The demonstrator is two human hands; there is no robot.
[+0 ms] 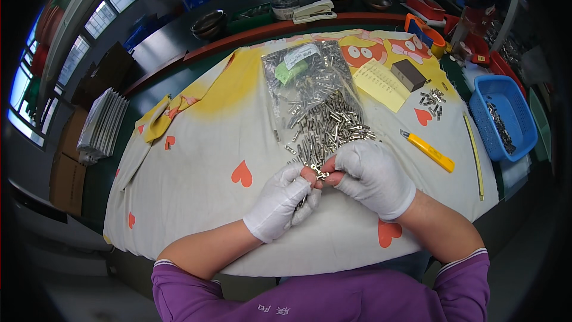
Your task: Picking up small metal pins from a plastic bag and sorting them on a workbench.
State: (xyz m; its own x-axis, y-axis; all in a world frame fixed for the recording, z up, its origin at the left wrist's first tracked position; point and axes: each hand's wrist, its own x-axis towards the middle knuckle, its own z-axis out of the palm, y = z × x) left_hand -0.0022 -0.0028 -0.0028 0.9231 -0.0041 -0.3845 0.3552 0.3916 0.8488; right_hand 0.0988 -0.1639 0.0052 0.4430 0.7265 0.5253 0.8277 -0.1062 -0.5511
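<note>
Both hands wear white gloves with bare fingertips. My left hand (pixel 281 201) is closed in a pinch on small silvery metal parts (pixel 320 173), and a few more show under its fingers. My right hand (pixel 376 177) comes in from the other side, thumb and forefinger pinched at the same parts. Just beyond the fingertips, a heap of small metal parts (pixel 330 120) spreads out of a clear plastic bag (pixel 280 92) with a white label and a green piece on it. The exact kind of these parts is too small to make out.
A yellow utility knife (pixel 432 154) lies right of my right hand. Beyond it are yellow paper (pixel 381 85), a dark block (pixel 409 74) and loose parts (pixel 437 96). A blue basket (pixel 524 122) stands far right, and stacked white sheets (pixel 104 122) stand left. Patterned cloth (pixel 196 203) covers the table.
</note>
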